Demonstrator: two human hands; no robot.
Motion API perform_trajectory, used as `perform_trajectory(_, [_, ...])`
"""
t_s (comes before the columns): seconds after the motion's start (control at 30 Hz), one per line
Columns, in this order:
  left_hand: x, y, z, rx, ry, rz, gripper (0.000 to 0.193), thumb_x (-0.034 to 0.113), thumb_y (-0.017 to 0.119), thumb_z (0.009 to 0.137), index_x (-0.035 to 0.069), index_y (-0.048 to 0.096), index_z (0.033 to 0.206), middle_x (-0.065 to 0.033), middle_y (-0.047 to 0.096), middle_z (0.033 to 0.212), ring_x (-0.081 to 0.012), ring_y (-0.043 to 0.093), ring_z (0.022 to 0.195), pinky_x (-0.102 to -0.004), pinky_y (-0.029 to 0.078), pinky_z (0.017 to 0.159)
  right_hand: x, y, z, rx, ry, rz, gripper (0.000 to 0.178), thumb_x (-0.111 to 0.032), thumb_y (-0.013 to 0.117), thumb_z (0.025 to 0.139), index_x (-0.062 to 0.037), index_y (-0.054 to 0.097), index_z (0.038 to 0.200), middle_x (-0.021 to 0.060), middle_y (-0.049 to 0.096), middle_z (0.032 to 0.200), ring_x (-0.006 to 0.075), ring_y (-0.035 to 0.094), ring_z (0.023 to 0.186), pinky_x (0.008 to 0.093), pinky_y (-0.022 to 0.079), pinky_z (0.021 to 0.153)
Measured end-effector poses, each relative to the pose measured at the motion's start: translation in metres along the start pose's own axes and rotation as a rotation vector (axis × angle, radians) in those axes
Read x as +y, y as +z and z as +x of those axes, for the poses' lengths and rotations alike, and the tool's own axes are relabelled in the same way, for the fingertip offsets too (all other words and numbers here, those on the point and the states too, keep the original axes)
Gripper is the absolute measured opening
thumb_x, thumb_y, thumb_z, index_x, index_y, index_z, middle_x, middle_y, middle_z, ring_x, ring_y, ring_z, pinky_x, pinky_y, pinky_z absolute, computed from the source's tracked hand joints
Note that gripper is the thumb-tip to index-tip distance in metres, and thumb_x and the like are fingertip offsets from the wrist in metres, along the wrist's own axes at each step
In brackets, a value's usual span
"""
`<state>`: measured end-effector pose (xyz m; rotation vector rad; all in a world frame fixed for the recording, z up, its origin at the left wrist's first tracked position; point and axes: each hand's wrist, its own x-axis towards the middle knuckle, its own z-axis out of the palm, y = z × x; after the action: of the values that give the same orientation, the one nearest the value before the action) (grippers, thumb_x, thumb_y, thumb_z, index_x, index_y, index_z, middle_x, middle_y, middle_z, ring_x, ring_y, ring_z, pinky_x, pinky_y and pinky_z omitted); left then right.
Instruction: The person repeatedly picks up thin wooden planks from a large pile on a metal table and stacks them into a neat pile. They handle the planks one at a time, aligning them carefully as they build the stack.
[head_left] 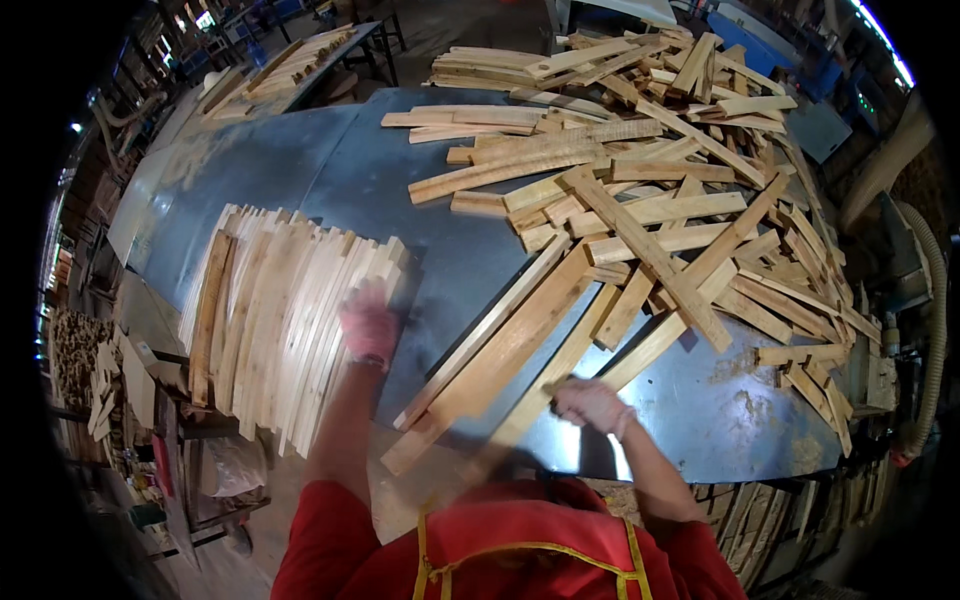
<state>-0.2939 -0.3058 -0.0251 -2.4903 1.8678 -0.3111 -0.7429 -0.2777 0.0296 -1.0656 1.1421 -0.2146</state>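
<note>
On metal table (300, 170), two gloved hands, left hand (368, 325) on slat stack (280, 320), right hand (590, 403) gripping plank (560, 365)

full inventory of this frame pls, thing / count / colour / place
Stacked slats: many, pale wood, neat row on the table's left, on edge.
Loose slats: many, tan wood, jumbled heap on the table's right and far side.
Long slat: one, tan, lying diagonally near the front edge.
Table: one, blue-grey metal sheet, centre.
Far bench slats: several, pale, upper left.
Hose: one, ribbed beige, far right.
Wood offcuts: pile, pale, floor level at left.
Apron: one, red with yellow trim, bottom.
Left hand: pink glove, against the stacked slats' end.
Right hand: on a slat's near end; grip blurred.
</note>
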Motion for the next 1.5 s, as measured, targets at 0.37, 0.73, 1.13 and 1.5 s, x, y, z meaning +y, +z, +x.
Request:
perform_trajectory(0.37, [0.129,-0.060,-0.088,-0.571,0.110,-0.459,0.083,0.054,0.069,0.091,0.011,0.045,0.157,-0.0216,0.064,0.140,-0.0402,0.067,0.122,-0.0478,0.053,0.105,-0.026,-0.133,0.033,0.912,-0.148,-0.906,0.080,-0.028,0.079,0.085,-0.0050,0.046,0.155,0.0260,0.059,0.139,0.0433,0.061,0.127,0.0481,0.053,0.106])
perform_trajectory(0.73, [-0.029,-0.007,-0.169,-0.036,0.085,-0.359,0.039,0.026,0.074,0.086,0.018,0.072,0.123,-0.0137,0.070,0.113,-0.0392,0.068,0.114,-0.0510,0.055,0.093,0.034,0.016,-0.019,-0.190,-0.164,1.148,0.051,-0.027,0.071,0.096,0.0057,0.061,0.132,0.0214,0.071,0.124,0.0381,0.069,0.118,0.0499,0.056,0.104])
perform_trajectory(1.13, [0.056,-0.011,-0.158,-0.151,0.189,-0.513,0.074,0.044,0.073,0.089,0.007,0.052,0.150,-0.0205,0.063,0.139,-0.0414,0.058,0.129,-0.0514,0.047,0.109,0.049,0.063,0.001,0.084,0.087,0.140,0.048,-0.020,0.074,0.095,0.0015,0.064,0.137,0.0155,0.076,0.121,0.0278,0.074,0.107,0.0378,0.060,0.091])
perform_trajectory(1.5, [0.164,-0.097,-0.086,-0.696,0.124,-0.503,0.105,0.072,0.073,0.081,0.012,0.042,0.161,-0.0240,0.065,0.143,-0.0404,0.057,0.138,-0.0448,0.046,0.113,0.015,0.082,0.035,0.027,-0.055,0.287,0.042,-0.012,0.065,0.099,0.0031,0.057,0.137,0.0152,0.074,0.113,0.0270,0.072,0.110,0.0386,0.057,0.098])
